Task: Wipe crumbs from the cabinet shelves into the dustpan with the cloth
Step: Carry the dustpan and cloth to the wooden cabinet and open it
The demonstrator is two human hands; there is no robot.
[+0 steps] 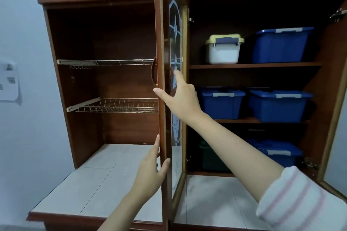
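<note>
A wooden cabinet door [163, 24] with a patterned glass pane stands swung out, edge-on to me. My left hand [150, 170] grips its lower edge, fingers on the left face and thumb on the glass side. My right hand [182, 99] holds the edge higher up, just below the handle [154, 73], with its thumb across the front and fingers against the glass. Behind the door are wooden shelves [253, 65]. No cloth or dustpan is in view.
Blue lidded boxes [279, 106] and a white box with a yellow lid [222, 52] fill the right shelves, with a green box [210, 157] at the bottom. Two wire racks [120, 106] hang in the left bay. A tiled counter [105, 184] runs below. Another door [334, 99] stands swung out at the right.
</note>
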